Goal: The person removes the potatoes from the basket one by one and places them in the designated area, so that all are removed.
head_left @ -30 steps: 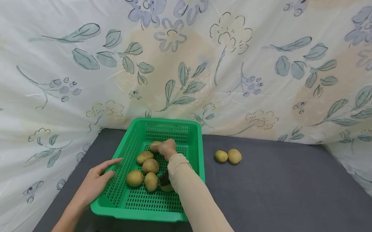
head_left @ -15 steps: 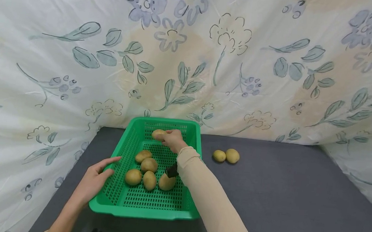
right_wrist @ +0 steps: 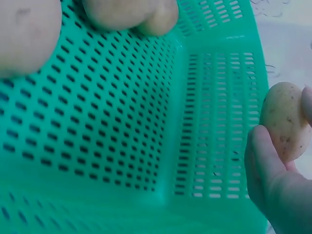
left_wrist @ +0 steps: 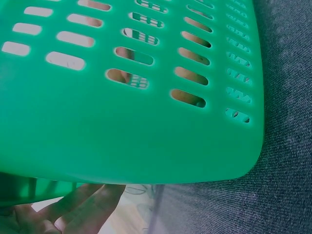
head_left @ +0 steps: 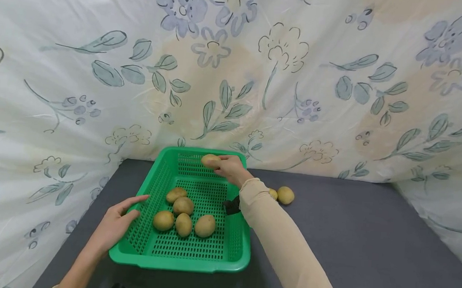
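Note:
My right hand pinches a potato between thumb and fingers, above the far right part of a green plastic basket. The right wrist view shows this held potato raised beside the basket's rim. Several more potatoes lie on the perforated bottom, among them a round potato nearest the right side. My left hand holds the basket's left rim. In the left wrist view its fingers show below the rim, outside the slotted wall.
Two potatoes sit on the dark grey table right of the basket; the right potato shows fully, while my sleeve partly covers the left one. A flowered cloth hangs behind and along the left side.
My right hand has lifted a potato from the far part of the basket's bottom and carried it up and to the right. The left hand has stayed at the rim.

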`<action>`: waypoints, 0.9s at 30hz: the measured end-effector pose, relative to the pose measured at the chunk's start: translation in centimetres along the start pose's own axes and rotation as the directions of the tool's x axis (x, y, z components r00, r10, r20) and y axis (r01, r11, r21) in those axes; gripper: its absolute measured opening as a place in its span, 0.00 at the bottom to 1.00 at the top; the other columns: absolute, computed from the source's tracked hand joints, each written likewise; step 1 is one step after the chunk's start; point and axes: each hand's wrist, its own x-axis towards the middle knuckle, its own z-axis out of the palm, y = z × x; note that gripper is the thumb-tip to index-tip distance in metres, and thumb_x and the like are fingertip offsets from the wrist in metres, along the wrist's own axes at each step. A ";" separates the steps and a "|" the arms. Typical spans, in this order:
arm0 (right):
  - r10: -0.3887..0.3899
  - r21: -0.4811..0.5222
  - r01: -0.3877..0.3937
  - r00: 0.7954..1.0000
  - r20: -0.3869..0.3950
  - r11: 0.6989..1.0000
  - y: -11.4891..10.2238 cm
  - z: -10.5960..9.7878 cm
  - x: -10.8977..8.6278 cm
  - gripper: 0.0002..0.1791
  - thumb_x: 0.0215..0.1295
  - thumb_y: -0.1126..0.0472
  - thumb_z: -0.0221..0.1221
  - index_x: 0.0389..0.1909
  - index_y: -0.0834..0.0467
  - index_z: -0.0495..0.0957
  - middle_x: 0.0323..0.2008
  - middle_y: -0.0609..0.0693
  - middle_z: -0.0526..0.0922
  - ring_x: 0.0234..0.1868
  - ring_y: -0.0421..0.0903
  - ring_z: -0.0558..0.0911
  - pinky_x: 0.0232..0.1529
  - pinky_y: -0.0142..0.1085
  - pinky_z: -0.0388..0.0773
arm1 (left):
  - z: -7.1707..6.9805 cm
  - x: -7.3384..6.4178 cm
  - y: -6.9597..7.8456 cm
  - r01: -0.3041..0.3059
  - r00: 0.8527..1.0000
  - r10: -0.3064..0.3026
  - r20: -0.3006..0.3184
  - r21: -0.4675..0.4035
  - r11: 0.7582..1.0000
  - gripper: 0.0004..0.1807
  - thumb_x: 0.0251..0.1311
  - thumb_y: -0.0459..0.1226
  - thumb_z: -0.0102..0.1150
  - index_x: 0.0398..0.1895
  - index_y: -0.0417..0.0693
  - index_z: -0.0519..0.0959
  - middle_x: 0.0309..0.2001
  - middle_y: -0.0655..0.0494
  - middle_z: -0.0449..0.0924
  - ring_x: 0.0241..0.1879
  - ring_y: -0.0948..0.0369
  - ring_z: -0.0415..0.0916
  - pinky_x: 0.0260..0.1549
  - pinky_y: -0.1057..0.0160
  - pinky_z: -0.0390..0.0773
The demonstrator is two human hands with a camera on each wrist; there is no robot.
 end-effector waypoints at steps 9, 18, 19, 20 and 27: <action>-0.035 -0.027 0.037 0.997 0.071 0.999 -1.4 -2.1 -0.6 0.32 0.64 0.70 0.59 0.67 0.69 0.60 0.63 0.63 0.63 0.61 0.55 0.69 0.57 0.38 0.69 | 0.0 -0.1 -0.1 0.000 1.000 0.000 -0.005 0.010 1.000 0.24 0.70 0.33 0.42 0.69 0.47 0.65 0.66 0.36 0.59 0.09 0.66 0.46 0.10 0.63 0.60; -0.080 -0.041 0.083 0.993 0.085 0.996 -2.8 -4.6 -1.8 0.32 0.66 0.70 0.57 0.69 0.68 0.58 0.63 0.64 0.63 0.62 0.56 0.68 0.60 0.42 0.65 | 0.1 -0.1 0.0 -0.001 1.000 0.001 -0.006 0.019 1.000 0.24 0.70 0.34 0.42 0.69 0.46 0.65 0.66 0.36 0.58 0.10 0.66 0.46 0.11 0.63 0.61; -0.085 -0.044 0.089 0.993 0.087 0.995 -2.8 -4.9 -1.9 0.32 0.66 0.70 0.57 0.69 0.69 0.58 0.63 0.63 0.64 0.62 0.55 0.68 0.60 0.42 0.65 | 0.1 -0.1 0.0 0.000 1.000 0.000 -0.005 0.022 1.000 0.24 0.71 0.34 0.42 0.69 0.46 0.65 0.66 0.36 0.59 0.10 0.66 0.46 0.11 0.63 0.61; -0.091 -0.045 0.095 0.992 0.084 0.995 -2.9 -5.3 -2.0 0.32 0.66 0.69 0.57 0.69 0.68 0.59 0.63 0.63 0.64 0.62 0.55 0.68 0.60 0.42 0.65 | 0.1 -0.1 0.0 0.002 1.000 -0.002 -0.005 0.022 1.000 0.24 0.71 0.34 0.42 0.69 0.46 0.64 0.66 0.36 0.58 0.10 0.66 0.46 0.11 0.63 0.61; -0.125 -0.035 0.127 0.991 0.055 0.991 -2.8 -8.2 -2.7 0.34 0.66 0.69 0.57 0.70 0.67 0.55 0.66 0.64 0.61 0.64 0.55 0.67 0.60 0.41 0.65 | 0.1 -0.1 0.0 -0.002 1.000 0.002 0.000 0.020 1.000 0.24 0.71 0.34 0.42 0.69 0.45 0.64 0.67 0.35 0.57 0.10 0.66 0.46 0.11 0.63 0.60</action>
